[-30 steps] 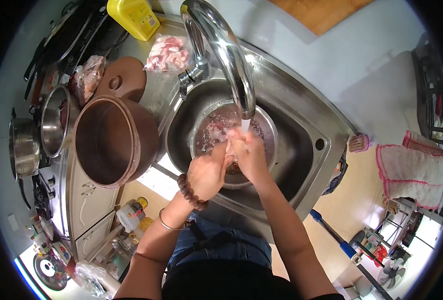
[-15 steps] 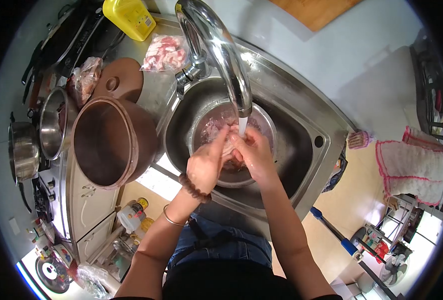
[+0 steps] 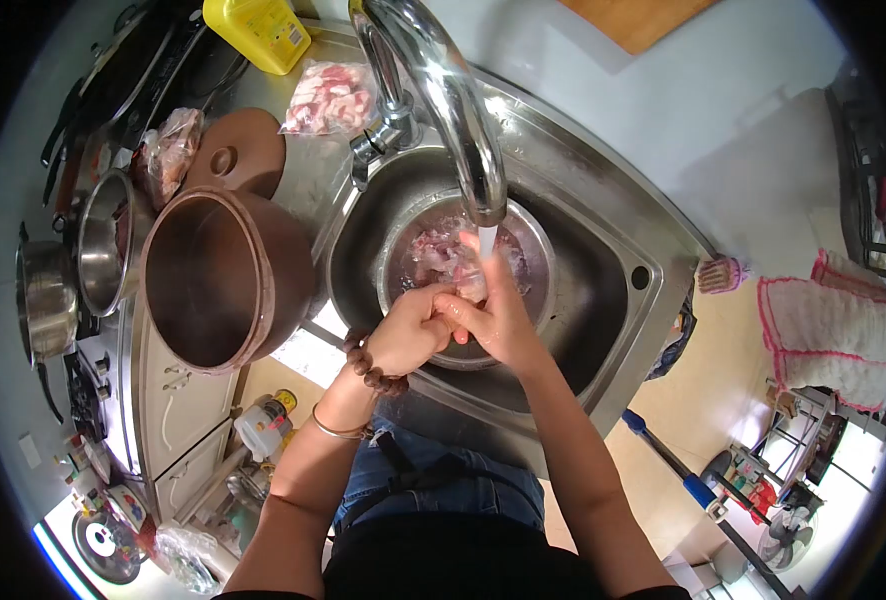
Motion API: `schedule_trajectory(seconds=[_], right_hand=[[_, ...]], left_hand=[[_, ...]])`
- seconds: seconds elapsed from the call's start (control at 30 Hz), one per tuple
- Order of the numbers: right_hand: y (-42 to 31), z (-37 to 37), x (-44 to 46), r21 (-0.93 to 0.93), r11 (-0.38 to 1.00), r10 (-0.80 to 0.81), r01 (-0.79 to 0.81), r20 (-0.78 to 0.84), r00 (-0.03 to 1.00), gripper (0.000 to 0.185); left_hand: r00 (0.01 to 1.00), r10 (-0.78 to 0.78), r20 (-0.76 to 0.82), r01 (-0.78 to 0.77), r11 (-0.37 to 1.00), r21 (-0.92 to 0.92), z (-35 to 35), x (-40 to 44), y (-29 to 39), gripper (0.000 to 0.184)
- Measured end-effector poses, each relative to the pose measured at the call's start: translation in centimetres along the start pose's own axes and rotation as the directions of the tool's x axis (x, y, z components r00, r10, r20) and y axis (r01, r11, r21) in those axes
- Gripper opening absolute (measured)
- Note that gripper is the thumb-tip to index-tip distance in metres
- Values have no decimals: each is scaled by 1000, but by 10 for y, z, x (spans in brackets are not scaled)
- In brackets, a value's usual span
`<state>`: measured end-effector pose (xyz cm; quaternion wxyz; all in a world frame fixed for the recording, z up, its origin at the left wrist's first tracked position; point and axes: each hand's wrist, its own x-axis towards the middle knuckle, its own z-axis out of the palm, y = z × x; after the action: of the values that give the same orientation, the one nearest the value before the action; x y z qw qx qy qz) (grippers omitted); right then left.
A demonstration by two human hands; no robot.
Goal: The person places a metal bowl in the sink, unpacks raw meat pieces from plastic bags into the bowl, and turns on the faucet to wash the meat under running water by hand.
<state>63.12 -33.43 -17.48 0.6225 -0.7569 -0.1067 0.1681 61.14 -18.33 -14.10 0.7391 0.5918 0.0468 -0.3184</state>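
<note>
A metal bowl (image 3: pixel 393 275) stands in the sink, holding water and pieces of raw pinkish meat (image 3: pixel 433 258). Over its near side my two hands meet. My left hand (image 3: pixel 413 325) wears a beaded bracelet; its fingers are curled in against my right hand, and what they hold, if anything, is hidden. My right hand (image 3: pixel 503 315) has fingers stretched forward under the running water, its thumb lying across my left fingers. Just beside the right fingers shows a pale pink piece, too unclear to tell whether it is touched. The faucet (image 3: pixel 478 170) arches above.
Left of the sink (image 3: pixel 603 330) stand a brown clay pot (image 3: pixel 288 285), its lid (image 3: pixel 248 145), a steel bowl (image 3: pixel 98 245) and a saucepan (image 3: pixel 48 300). Bagged meat (image 3: pixel 331 98) and a yellow jug (image 3: pixel 258 35) sit behind. Towels (image 3: pixel 828 325) hang at right.
Both hands have drawn back toward me from the middle of the bowl. My left hand has lowered and curled against the right one, whose fingers now stretch out under the stream.
</note>
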Motion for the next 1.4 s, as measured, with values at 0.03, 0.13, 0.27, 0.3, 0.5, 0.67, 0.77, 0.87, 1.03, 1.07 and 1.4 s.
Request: schedule_trajectory(seconds=[0.03,0.13,0.27,0.3,0.5,0.67,0.77,0.87,1.03,1.07,1.4], right_hand=[[-1,-1,2,0,1000,0,0,-2,1000,50],[-8,-6,7,86,995,-53,57,-48,997,40],[-4,-4,18,-176,983,-110,58,-305,946,18],[-2,-4,21,-294,951,-216,97,-407,888,20],[-15,-5,23,237,960,250,-148,-488,836,26],[4,-11,21,545,833,410,-102,-483,773,30],[-3,-12,17,619,783,374,-53,-402,836,35],[1,-27,7,631,712,372,-309,34,927,34],[-11,-23,1,427,837,331,-342,102,938,31],[-17,-21,0,485,822,339,-297,1,941,30],[-11,-13,3,387,917,158,-92,-140,978,22]], left_hand=[[999,-20,-27,22,998,58,3,0,2,10],[998,-39,-51,41,998,47,14,0,10,6],[991,74,-114,-30,936,350,18,2,21,8],[991,74,-114,-30,937,349,18,2,22,8],[971,109,-213,4,884,467,16,-5,24,14],[915,304,-266,-82,784,615,5,-6,14,21],[818,552,-159,-247,587,771,0,-3,8,25],[792,606,-75,-301,496,814,-1,6,4,33],[866,489,-99,-250,598,761,7,3,14,37],[914,350,-205,-197,825,529,7,3,7,36],[980,-199,21,200,972,-124,-10,0,10,28]])
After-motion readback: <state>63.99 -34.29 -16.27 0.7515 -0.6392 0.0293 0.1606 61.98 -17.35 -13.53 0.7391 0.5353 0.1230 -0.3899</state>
